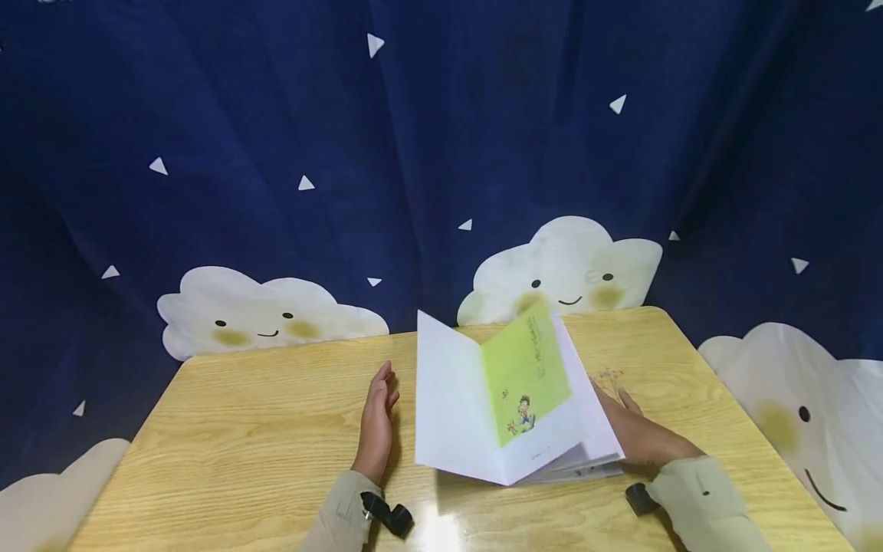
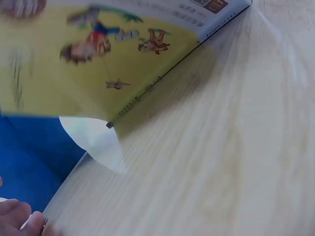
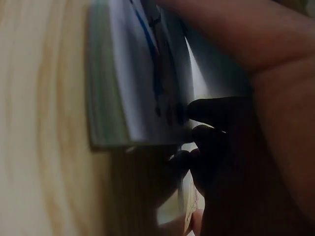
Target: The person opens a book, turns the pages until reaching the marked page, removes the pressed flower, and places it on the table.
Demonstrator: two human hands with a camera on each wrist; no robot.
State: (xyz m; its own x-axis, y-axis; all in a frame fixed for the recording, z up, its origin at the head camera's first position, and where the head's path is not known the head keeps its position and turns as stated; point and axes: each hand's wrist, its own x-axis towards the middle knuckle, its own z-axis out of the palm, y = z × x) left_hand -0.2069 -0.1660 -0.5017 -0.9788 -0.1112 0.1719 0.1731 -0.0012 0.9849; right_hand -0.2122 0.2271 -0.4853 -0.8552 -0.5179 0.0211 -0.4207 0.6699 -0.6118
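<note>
A thin book (image 1: pixel 461 406) stands partly open and tilted over the table, between the two hands. A white leaf swings out at its left; a green panel with a cartoon child shows inside. The left wrist view shows its yellow outer cover (image 2: pixel 44 78) with cartoon figures. My left hand (image 1: pixel 376 422) stands on its edge left of the book, fingers extended, apart from it and holding nothing. My right hand (image 1: pixel 648 438) is at the book's right side, thumb raised away from the pages, fingers partly hidden behind the book. In the dark right wrist view, fingertips (image 3: pixel 204 109) lie against the book's outer side.
A light wooden table (image 1: pixel 262 429) lies under the hands. Behind it hangs a dark blue curtain (image 1: pixel 276 115) with white triangles and smiling clouds. A small black device (image 1: pixel 389 515) is strapped at the left wrist, another (image 1: pixel 641 498) at the right.
</note>
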